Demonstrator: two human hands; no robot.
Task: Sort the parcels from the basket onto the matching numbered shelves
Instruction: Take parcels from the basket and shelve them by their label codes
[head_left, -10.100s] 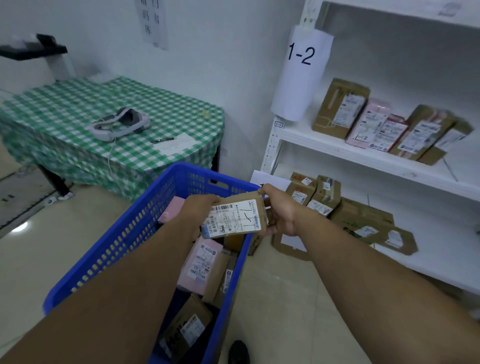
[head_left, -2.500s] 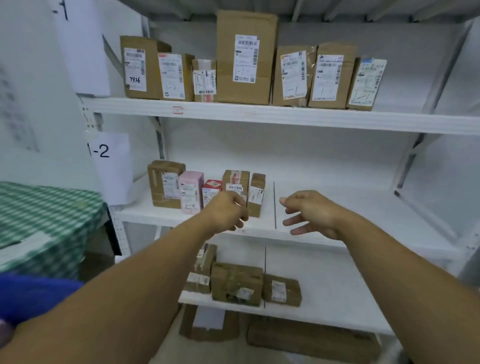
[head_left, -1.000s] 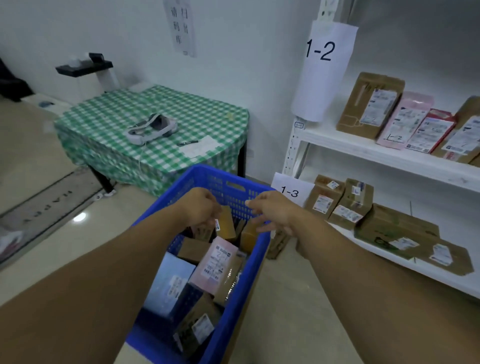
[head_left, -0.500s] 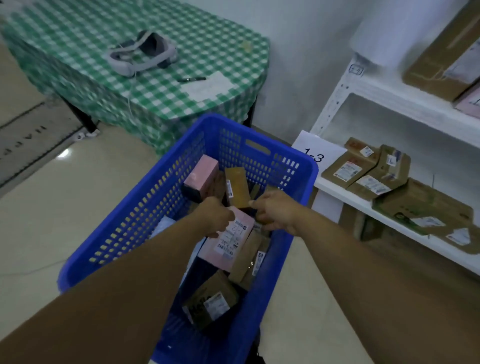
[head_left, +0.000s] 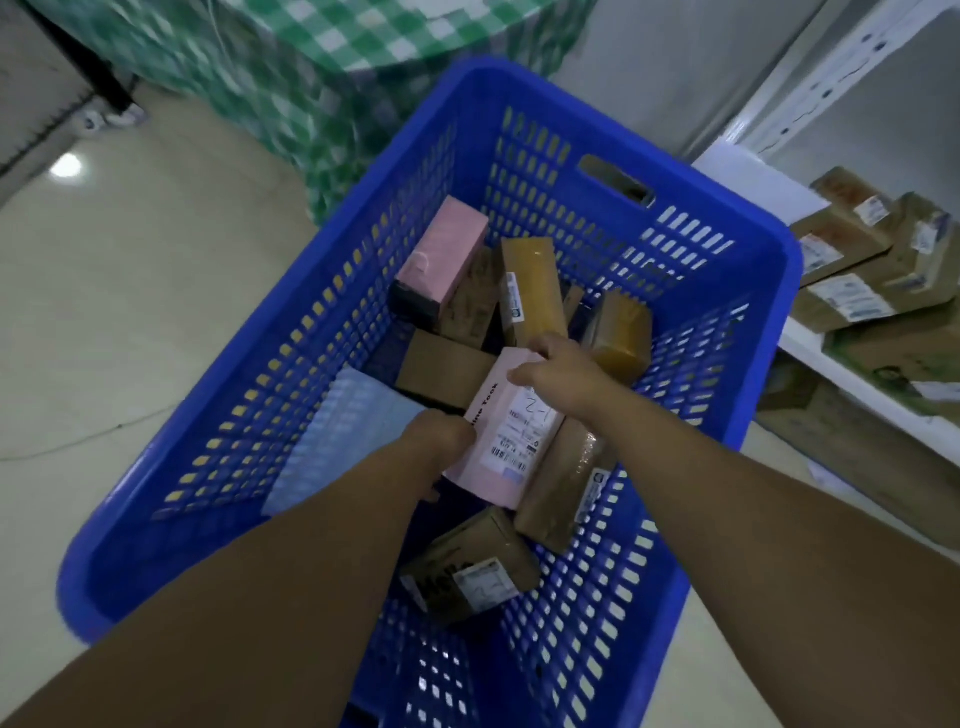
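A blue plastic basket (head_left: 769, 301) stands on the floor and holds several parcels. A pink parcel with a white label (head_left: 511, 447) lies tilted in the middle of it. My left hand (head_left: 439, 441) grips its lower left edge. My right hand (head_left: 561, 371) holds its far end, fingers curled over the top. Around it lie another pink box (head_left: 441, 254), brown boxes (head_left: 530, 291) (head_left: 621, 332), a long taped brown parcel (head_left: 558, 488) and a labelled brown box (head_left: 472, 569). A pale bubble mailer (head_left: 343, 436) rests against the left wall.
At the right, a white shelf board (head_left: 857, 395) carries several brown parcels (head_left: 857, 260), with a white paper sign (head_left: 753, 182) at its corner. A table under a green checked cloth (head_left: 332, 67) stands beyond the basket. Pale floor (head_left: 130, 312) lies to the left.
The view has dropped closer over the basket. Both hands have reached deeper and closed on the pink labelled parcel, the right hand sliding onto its far end.
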